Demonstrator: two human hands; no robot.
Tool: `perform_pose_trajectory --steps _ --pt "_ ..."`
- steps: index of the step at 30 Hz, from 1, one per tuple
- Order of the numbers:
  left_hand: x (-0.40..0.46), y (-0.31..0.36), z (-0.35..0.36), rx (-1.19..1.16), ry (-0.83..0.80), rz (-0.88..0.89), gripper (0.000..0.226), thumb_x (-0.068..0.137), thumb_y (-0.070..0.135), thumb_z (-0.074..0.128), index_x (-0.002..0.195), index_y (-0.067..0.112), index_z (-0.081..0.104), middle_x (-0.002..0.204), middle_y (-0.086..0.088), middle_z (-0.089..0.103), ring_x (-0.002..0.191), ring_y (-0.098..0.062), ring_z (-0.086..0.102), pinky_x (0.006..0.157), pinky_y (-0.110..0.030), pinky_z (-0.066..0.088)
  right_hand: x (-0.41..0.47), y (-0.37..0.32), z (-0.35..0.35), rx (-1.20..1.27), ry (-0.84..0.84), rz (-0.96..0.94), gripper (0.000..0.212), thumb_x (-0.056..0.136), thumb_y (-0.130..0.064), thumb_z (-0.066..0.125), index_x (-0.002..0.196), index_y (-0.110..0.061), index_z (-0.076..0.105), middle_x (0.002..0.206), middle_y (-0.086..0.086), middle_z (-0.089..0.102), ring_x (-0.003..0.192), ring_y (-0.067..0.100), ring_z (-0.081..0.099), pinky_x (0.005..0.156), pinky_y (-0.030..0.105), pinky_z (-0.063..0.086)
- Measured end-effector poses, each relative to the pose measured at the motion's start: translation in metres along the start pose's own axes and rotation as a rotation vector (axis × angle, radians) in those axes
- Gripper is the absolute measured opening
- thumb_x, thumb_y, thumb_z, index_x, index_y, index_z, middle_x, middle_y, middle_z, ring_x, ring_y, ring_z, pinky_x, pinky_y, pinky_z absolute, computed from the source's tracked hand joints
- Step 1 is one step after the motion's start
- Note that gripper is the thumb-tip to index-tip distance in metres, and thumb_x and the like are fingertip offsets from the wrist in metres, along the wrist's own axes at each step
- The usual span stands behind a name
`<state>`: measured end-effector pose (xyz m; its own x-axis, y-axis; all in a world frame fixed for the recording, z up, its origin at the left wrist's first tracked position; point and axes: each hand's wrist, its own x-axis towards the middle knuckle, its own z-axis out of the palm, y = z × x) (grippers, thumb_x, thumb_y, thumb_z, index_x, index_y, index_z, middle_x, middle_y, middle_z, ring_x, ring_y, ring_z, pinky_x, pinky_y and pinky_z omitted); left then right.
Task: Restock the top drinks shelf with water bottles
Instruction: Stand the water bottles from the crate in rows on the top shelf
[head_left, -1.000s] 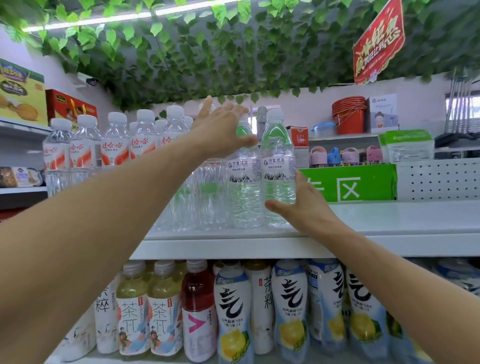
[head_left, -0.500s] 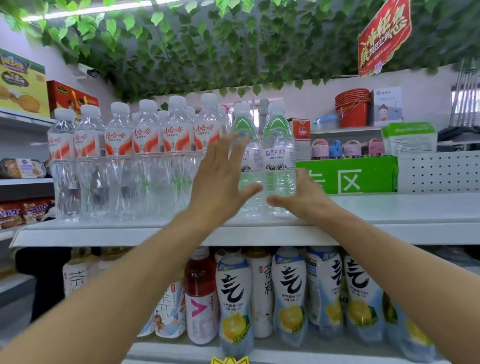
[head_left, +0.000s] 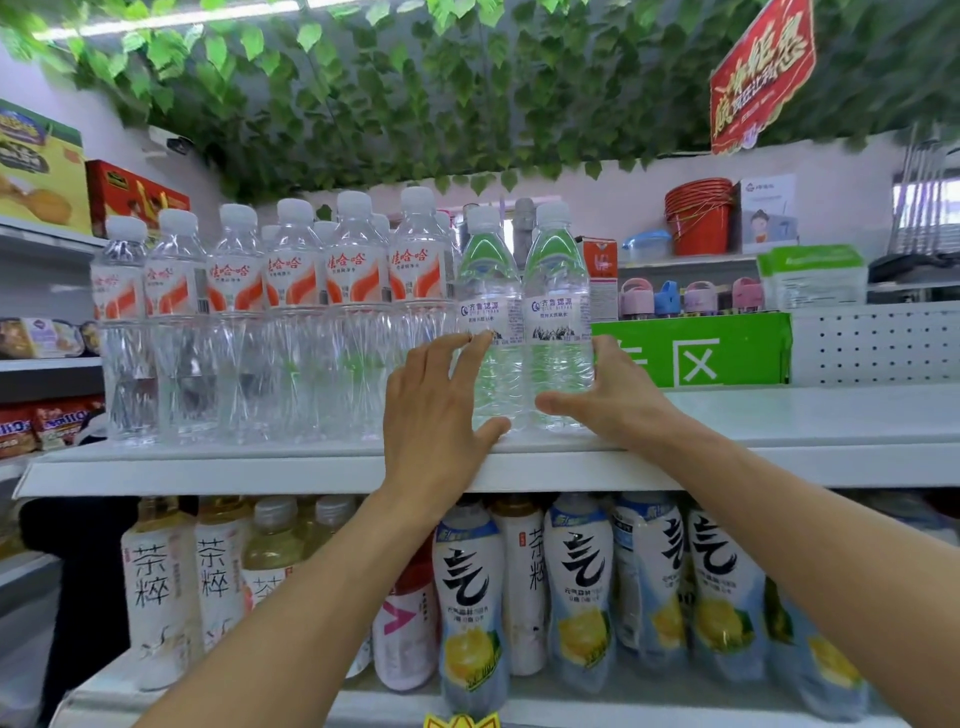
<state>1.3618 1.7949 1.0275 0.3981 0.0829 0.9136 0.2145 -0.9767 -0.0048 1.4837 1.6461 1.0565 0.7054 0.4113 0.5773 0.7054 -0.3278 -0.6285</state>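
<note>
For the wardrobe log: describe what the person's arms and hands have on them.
Nothing is worn. The left hand and right hand are bare, with no gloves, rings or watch visible. Both forearms are uncovered, no sleeve in view up to the frame edge.

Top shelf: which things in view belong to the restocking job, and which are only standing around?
Belong to the job:
- top shelf
- two green-tinted water bottles, flanked by the left hand and right hand
- red-labelled water bottles, already lined up

Only standing around:
- tea and lemon drinks on the lower shelf
- red buckets
- green sign
- hanging leaves
</note>
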Motion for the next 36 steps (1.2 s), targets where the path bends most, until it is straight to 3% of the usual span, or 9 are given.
perform_pose_trajectory --steps 12,16,18,21,24,26,32,34,36 --pt "-0.003 0.001 -0.009 -0.018 -0.088 0.002 0.079 0.088 0.040 0.068 0.154 0.026 0.028 0.151 0.000 0.036 0.137 -0.021 0.028 0.107 -0.034 0.022 -0.015 -0.012 -0.004 -0.064 -0.039 0.032 0.087 0.083 -0.042 0.077 0.147 -0.013 0.026 0.149 0.008 0.043 0.135 0.026 0.042 0.099 0.031 0.033" --pt "-0.035 0.001 -0.036 -0.112 -0.106 -0.034 0.064 0.091 0.042 0.063 0.149 0.028 0.038 0.143 0.004 0.046 0.131 -0.017 0.038 0.106 -0.032 0.021 -0.064 -0.025 -0.006 -0.313 0.114 -0.127 0.087 0.091 -0.046 0.065 0.155 -0.016 0.015 0.153 0.010 0.032 0.140 0.028 0.030 0.108 0.041 0.033" --pt "-0.066 -0.001 -0.053 -0.132 -0.080 -0.043 0.054 0.092 0.042 0.064 0.141 0.028 0.049 0.132 0.004 0.056 0.121 -0.018 0.050 0.105 -0.035 0.023 -0.103 -0.027 -0.003 -0.438 0.215 -0.267 0.074 0.093 -0.042 0.061 0.153 -0.018 0.026 0.146 0.008 0.041 0.133 0.028 0.037 0.100 0.041 0.037" --pt "-0.127 -0.011 -0.075 -0.225 -0.116 -0.081 0.037 0.090 0.041 0.065 0.123 0.024 0.064 0.110 0.006 0.068 0.101 -0.020 0.063 0.095 -0.045 0.044 -0.166 -0.023 0.014 -0.422 0.227 -0.392 0.046 0.093 -0.035 0.062 0.135 -0.017 0.053 0.123 0.005 0.061 0.113 0.027 0.057 0.081 0.041 0.048" --pt "-0.202 -0.030 -0.090 -0.311 -0.316 -0.187 0.018 0.093 0.040 0.063 0.103 0.026 0.069 0.093 0.013 0.068 0.083 -0.014 0.064 0.073 -0.041 0.053 -0.231 -0.012 0.049 -0.359 0.047 -0.362 0.033 0.094 -0.039 0.056 0.118 -0.018 0.065 0.103 -0.001 0.066 0.092 0.024 0.065 0.063 0.042 0.055" --pt "-0.256 -0.047 -0.094 -0.331 -0.498 -0.306 0.014 0.092 0.043 0.063 0.091 0.031 0.068 0.083 0.018 0.065 0.076 -0.008 0.062 0.066 -0.036 0.052 -0.268 0.000 0.082 -0.301 -0.142 -0.264 0.031 0.091 -0.040 0.056 0.112 -0.020 0.067 0.099 -0.004 0.068 0.087 0.022 0.066 0.064 0.043 0.056" --pt "-0.443 -0.102 -0.083 -0.379 -0.979 -0.792 0.013 0.088 0.039 0.069 0.076 0.037 0.062 0.076 0.026 0.066 0.069 0.007 0.060 0.062 -0.021 0.045 -0.379 0.060 0.206 -0.127 -0.785 0.175 0.019 0.091 -0.035 0.065 0.107 -0.024 0.064 0.092 -0.009 0.062 0.088 0.016 0.061 0.079 0.035 0.049" --pt "-0.505 -0.111 -0.078 -0.450 -1.024 -0.996 0.018 0.086 0.029 0.074 0.073 0.037 0.063 0.073 0.029 0.066 0.064 0.007 0.059 0.066 -0.026 0.047 -0.418 0.081 0.245 -0.025 -0.997 0.393 0.010 0.092 -0.031 0.067 0.094 -0.027 0.058 0.081 -0.012 0.053 0.079 0.014 0.055 0.077 0.030 0.047" --pt "-0.561 -0.116 -0.070 -0.485 -1.057 -1.168 0.017 0.083 0.024 0.077 0.073 0.032 0.065 0.071 0.017 0.068 0.067 0.000 0.060 0.073 -0.033 0.049 -0.454 0.103 0.285 0.007 -1.132 0.554 0.022 0.092 -0.029 0.067 0.078 -0.030 0.050 0.077 -0.011 0.049 0.079 0.013 0.049 0.072 0.025 0.039"
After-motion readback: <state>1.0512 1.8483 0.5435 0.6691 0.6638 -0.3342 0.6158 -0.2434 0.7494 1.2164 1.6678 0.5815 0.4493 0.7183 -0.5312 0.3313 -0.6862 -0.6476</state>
